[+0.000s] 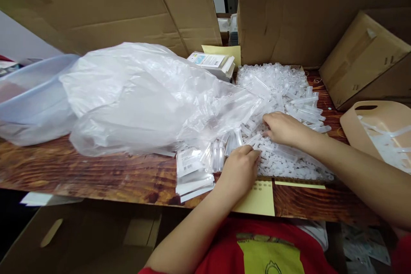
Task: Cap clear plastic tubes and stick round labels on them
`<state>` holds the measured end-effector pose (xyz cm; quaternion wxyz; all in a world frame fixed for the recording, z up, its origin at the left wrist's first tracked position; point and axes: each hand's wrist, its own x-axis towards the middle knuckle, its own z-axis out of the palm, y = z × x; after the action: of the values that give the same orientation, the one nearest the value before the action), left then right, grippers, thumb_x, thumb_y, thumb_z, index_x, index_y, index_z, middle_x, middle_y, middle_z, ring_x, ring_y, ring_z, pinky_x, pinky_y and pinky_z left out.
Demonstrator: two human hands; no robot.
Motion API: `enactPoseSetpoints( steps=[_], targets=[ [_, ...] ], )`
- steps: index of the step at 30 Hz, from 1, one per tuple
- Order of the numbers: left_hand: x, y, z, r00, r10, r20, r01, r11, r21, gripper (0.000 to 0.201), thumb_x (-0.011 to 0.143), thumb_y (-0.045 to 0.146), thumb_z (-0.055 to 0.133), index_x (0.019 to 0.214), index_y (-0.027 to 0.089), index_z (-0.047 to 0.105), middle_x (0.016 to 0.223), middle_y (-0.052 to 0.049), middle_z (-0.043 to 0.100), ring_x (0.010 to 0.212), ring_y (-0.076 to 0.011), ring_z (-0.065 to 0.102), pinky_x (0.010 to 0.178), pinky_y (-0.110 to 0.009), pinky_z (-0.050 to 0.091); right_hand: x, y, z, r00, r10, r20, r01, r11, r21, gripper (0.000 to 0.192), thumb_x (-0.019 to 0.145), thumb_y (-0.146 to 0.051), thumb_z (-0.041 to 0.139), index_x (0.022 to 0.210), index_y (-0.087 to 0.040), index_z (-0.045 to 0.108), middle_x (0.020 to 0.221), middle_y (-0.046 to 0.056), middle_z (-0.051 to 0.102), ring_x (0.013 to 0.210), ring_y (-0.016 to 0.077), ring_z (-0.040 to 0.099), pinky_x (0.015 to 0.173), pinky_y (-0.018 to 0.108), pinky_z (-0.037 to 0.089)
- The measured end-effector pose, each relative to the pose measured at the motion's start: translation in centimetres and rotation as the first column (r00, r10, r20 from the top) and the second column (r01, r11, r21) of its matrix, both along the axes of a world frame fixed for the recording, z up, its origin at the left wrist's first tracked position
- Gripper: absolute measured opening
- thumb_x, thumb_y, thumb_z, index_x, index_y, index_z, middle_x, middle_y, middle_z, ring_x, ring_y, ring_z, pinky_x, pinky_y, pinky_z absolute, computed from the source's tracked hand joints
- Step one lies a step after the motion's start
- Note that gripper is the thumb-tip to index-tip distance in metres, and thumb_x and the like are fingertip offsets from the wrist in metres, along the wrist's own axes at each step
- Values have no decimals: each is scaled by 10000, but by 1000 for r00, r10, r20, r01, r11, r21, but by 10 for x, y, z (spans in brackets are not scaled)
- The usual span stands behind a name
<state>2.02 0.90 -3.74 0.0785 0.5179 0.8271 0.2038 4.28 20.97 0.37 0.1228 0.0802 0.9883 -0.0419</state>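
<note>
My left hand [240, 169] rests at the front left edge of a pile of small white plastic caps [289, 165], its fingers bent and closed. What they hold, if anything, is hidden. My right hand [281, 128] reaches in from the right, fingers curled down between the caps and a heap of clear plastic tubes [272, 79]. I cannot make out what is in its fingers. Beside my left hand lie a few clear tubes [218, 154] and a stack of clear labelled packets [191, 167]. A large translucent plastic bag [144, 94] spreads leftward over the table.
A yellow sheet [258, 201] lies at the wooden table's [122, 175] front edge. Small white boxes [212, 62] stand behind the bag. A blue basin [35, 90] is at far left, a beige bin [356, 124] at right. Cardboard boxes [362, 58] line the back; an open carton [86, 239] sits below.
</note>
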Motion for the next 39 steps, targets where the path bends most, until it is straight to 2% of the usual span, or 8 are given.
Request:
enactPoseSetpoints(
  steps=[16, 21, 23, 28, 31, 33, 37, 39],
  targets=[
    [-9, -9, -7, 875, 41, 482, -278, 859, 430, 112, 846, 176, 746, 945, 189, 797, 873, -43, 808, 755, -163, 747, 707, -264, 610, 40, 39, -7, 953, 276, -124, -265, 960, 94, 399, 816, -12, 552, 1133, -160, 742, 1096, 128, 702, 1046, 282, 633, 892, 384, 482],
    [-8, -7, -1, 702, -13, 712, -447, 770, 455, 87, 793, 201, 810, 879, 197, 818, 896, -49, 819, 797, -153, 764, 732, -231, 617, 56, 44, 2, 867, 38, -498, -194, 944, -265, 239, 944, -285, 606, 1093, -203, 773, 1183, 129, 632, 1109, 273, 611, 974, 420, 514],
    [-8, -4, 4, 588, -98, 803, -513, 722, 464, 102, 739, 185, 853, 830, 193, 807, 892, -49, 821, 831, -157, 775, 747, -220, 627, 63, 39, 12, 783, -269, -561, -105, 832, -545, 242, 942, -412, 652, 1061, -236, 769, 1073, 86, 631, 967, 224, 620, 868, 374, 539],
    [-8, 1, 13, 308, -264, 914, -608, 684, 403, 186, 703, 208, 895, 808, 162, 749, 820, -61, 814, 769, -189, 797, 510, -163, 572, 71, 19, 25, 710, -681, -180, -86, 170, -982, 400, 823, -591, 788, 934, -218, 696, 780, -5, 586, 614, 115, 535, 554, 255, 465],
    [-6, 1, 14, 206, -275, 939, -618, 707, 343, 275, 675, 276, 931, 815, 150, 730, 789, -65, 804, 690, -206, 789, 404, -151, 502, 74, 10, 24, 733, -676, -73, -68, 34, -997, 467, 758, -606, 842, 929, -203, 678, 741, -13, 588, 574, 116, 553, 517, 258, 462],
    [-5, 1, 13, 175, -257, 950, -631, 712, 309, 313, 637, 282, 952, 820, 146, 738, 764, -61, 796, 648, -189, 775, 425, -154, 516, 75, 8, 21, 715, -681, -161, -78, 151, -985, 460, 785, -628, 812, 908, -208, 672, 720, -12, 585, 574, 129, 560, 536, 278, 483],
    [-7, 0, 9, 170, -197, 966, -691, 675, 259, 333, 564, 254, 975, 748, 148, 718, 714, -46, 782, 587, -148, 736, 443, -152, 513, 74, 14, 20, 646, -459, -610, -47, 773, -632, 320, 880, -533, 734, 830, -222, 677, 821, 43, 630, 739, 191, 602, 716, 361, 529],
    [-8, 0, 8, 180, -169, 969, -704, 665, 247, 322, 555, 253, 972, 719, 149, 716, 711, -45, 778, 581, -144, 724, 438, -158, 513, 73, 15, 22, 657, -305, -689, -35, 901, -433, 238, 897, -460, 709, 842, -229, 694, 879, 64, 643, 808, 218, 613, 786, 394, 529]
  ],
)
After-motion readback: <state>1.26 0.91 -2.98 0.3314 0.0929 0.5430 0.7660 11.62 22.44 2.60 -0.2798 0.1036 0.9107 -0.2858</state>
